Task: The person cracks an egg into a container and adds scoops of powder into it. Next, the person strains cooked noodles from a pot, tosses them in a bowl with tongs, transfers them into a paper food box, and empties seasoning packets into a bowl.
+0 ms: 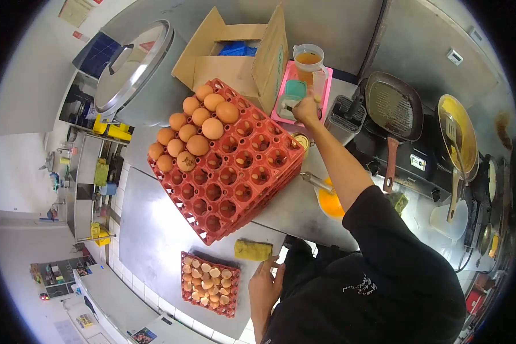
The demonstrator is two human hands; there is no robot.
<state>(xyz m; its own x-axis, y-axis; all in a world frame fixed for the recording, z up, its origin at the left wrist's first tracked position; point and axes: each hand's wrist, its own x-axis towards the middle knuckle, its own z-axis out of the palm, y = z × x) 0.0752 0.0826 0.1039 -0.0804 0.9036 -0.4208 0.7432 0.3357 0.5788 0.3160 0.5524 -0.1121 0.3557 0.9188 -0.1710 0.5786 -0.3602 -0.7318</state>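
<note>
- Steel worktop [146,209]: bare surface shows left of the egg trays and between them and the shell tray; the near edge runs past the left hand.
- Stack of red egg trays [243,215]: between the hands and left of both; brown eggs [198,145] fill the far-left part, the other cups showing bare.
- Cardboard box [223,71]: flaps raised, just behind the stack; green side print too small to read.
- Portable gas stove [404,160]: right of the forearm; white label illegible.
- Shell tray [234,269]: well left of the left hand, loaded with broken shells.
- Pink tray [292,69]: beneath the right hand, bearing containers and a measuring jug [308,59].
- Right hand [307,110]: closed on a small utensil [289,107], partly hidden, at the clear container [283,114].
- Left hand [265,286]: open, fingers loosely bent, just beside the yellow sponge [253,250].
- White shirt lettering [359,284]: not fully legible.
</note>
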